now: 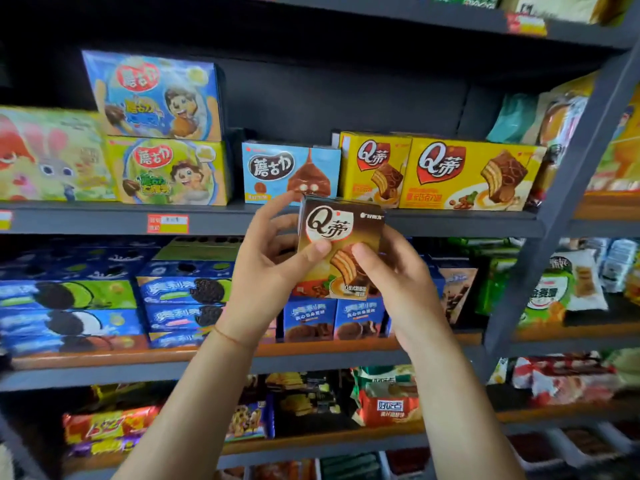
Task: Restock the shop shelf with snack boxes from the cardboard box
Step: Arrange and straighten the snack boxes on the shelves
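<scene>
In the head view, two bare hands are holding one brown Q-cake box [341,247] upright in front of the shelf edge [450,225], its printed face turned toward the camera. The left hand [268,268] is gripping the box's left side, thumb pressing on the front and fingers [277,202] curling round the back near the top corner. The right hand [398,278] is grasping the right side, thumb lying across the cake picture. A thin red string is sitting around the left wrist.

Behind the box, on the middle shelf, two yellow Q-cake boxes [467,174] are standing side by side, touching each other. Just left of them one light blue mushroom-biscuit box [289,173] is standing, and further left two cartoon boxes are stacked, a blue one [154,95] on a green one [169,171]. One box with a rabbit picture [52,157] is standing at the far left.

On the shelf below, blue sandwich-cookie packs [183,292] are lying in stacks, too blurred to count, and two small blue boxes [334,318] are standing beneath the hands.
</scene>
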